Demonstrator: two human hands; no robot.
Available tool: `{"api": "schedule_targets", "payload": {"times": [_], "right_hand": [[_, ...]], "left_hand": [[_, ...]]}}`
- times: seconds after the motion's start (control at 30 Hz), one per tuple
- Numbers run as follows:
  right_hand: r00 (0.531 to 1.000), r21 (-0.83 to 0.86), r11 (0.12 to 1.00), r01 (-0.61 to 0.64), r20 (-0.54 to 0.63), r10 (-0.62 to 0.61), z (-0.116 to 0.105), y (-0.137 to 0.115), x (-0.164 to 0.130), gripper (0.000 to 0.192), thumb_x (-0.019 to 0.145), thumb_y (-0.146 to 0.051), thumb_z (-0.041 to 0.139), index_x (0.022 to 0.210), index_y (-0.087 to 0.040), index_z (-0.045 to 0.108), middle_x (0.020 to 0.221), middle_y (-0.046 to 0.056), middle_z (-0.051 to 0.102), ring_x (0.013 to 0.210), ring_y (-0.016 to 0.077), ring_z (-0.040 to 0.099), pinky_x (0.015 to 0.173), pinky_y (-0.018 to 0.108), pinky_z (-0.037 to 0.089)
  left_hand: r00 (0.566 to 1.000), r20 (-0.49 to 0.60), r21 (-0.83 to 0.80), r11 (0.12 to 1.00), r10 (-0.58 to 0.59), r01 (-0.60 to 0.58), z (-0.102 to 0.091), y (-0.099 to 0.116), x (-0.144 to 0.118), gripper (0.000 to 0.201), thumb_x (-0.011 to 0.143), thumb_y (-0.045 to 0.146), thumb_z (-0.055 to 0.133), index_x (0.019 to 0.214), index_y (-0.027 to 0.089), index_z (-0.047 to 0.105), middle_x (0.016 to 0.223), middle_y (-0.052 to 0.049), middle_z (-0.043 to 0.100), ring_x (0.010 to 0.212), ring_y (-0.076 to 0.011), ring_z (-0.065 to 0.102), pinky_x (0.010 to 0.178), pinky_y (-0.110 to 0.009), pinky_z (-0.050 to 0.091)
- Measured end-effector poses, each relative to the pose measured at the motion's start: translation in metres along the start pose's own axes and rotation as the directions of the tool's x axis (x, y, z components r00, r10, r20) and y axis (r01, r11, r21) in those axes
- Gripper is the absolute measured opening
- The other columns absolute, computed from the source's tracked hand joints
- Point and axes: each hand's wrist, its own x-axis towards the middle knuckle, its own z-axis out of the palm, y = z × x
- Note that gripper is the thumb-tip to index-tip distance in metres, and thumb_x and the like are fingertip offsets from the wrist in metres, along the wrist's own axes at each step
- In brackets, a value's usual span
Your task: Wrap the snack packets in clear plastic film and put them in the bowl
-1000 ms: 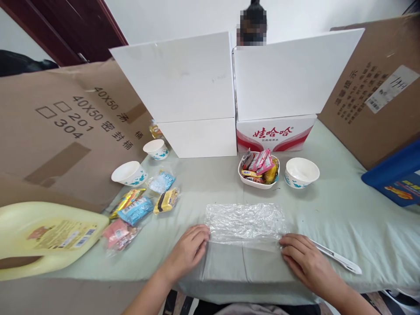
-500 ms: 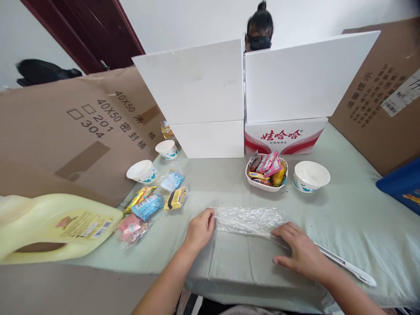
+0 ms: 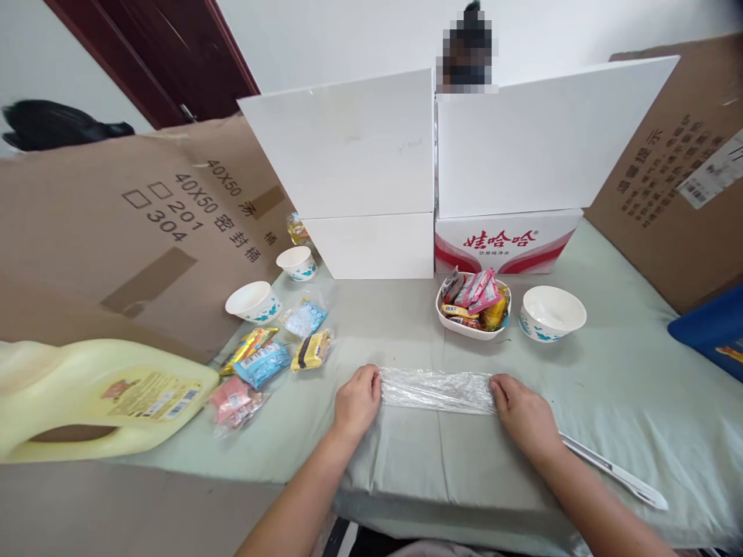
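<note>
A folded strip of clear plastic film [image 3: 436,390] stretches flat between my two hands, just over or on the green tablecloth. My left hand [image 3: 358,396] pinches its left end between thumb and fingers. At the other end, my right hand [image 3: 521,411] has its fingers closed on the film. Beyond the film stands a white bowl [image 3: 474,333] filled with wrapped snacks [image 3: 477,292]. To the right of that sits a paper bowl [image 3: 551,313] with a blue pattern. A long white plastic tool [image 3: 618,472], its kind unclear, lies partly behind my right wrist.
Several wrapped snacks [image 3: 261,363] lie at the left, near two paper bowls [image 3: 253,302]. A yellow jug [image 3: 110,398] rests at the left edge. White panels [image 3: 371,244] and cardboard boxes [image 3: 191,224] wall in the table. A person [image 3: 464,54] is behind the panels.
My right hand has gone from lying spread over the film's right end to gripping it. The film is now pulled straighter. My left hand keeps its hold.
</note>
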Motion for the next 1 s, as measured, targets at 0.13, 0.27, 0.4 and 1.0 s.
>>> {"api": "schedule_targets", "payload": {"times": [0.13, 0.27, 0.4, 1.0], "right_hand": [[0.999, -0.089, 0.996, -0.013, -0.037, 0.01, 0.006, -0.003, 0.002, 0.033, 0.099, -0.033, 0.03, 0.095, -0.02, 0.06, 0.091, 0.008, 0.071, 0.069, 0.0187, 0.066, 0.056, 0.028, 0.038], [0.998, -0.142, 0.99, 0.016, -0.055, -0.024, 0.008, -0.005, 0.0, 0.032, 0.098, -0.031, 0.031, 0.095, -0.019, 0.06, 0.087, 0.008, 0.07, 0.068, 0.0179, 0.065, 0.054, 0.027, 0.037], [0.991, -0.155, 0.986, 0.054, -0.109, -0.071, 0.011, -0.002, -0.005, 0.031, 0.097, -0.028, 0.032, 0.107, -0.017, 0.06, 0.094, 0.009, 0.07, 0.073, 0.0185, 0.065, 0.059, 0.028, 0.042], [0.82, -0.108, 0.813, 0.572, 0.098, -0.564, 0.009, 0.003, -0.031, 0.086, 0.086, -0.069, 0.045, 0.153, -0.02, 0.02, 0.154, 0.013, 0.031, 0.143, 0.0323, 0.021, 0.112, 0.055, 0.021]], "left_hand": [[1.0, -0.012, 0.024, 1.0, -0.001, 0.001, 0.003, 0.001, -0.001, 0.016, 0.091, 0.018, 0.046, 0.095, 0.02, 0.061, 0.092, -0.004, 0.069, 0.081, -0.0179, 0.066, 0.071, -0.026, 0.047], [0.999, -0.03, 0.044, 0.999, -0.016, 0.018, 0.007, 0.001, -0.001, 0.015, 0.092, 0.02, 0.047, 0.097, 0.02, 0.061, 0.093, -0.005, 0.069, 0.079, -0.0181, 0.066, 0.069, -0.026, 0.047], [0.996, -0.078, 0.065, 0.997, -0.039, 0.044, 0.003, -0.002, 0.002, 0.018, 0.091, 0.021, 0.05, 0.106, 0.017, 0.059, 0.091, -0.007, 0.069, 0.08, -0.021, 0.066, 0.072, -0.03, 0.049], [0.88, 0.328, 0.025, 0.928, 0.345, -0.373, 0.008, 0.041, -0.02, 0.071, 0.09, 0.055, 0.054, 0.15, 0.029, 0.029, 0.159, -0.011, 0.02, 0.146, -0.0369, 0.011, 0.113, -0.062, 0.014]]}}
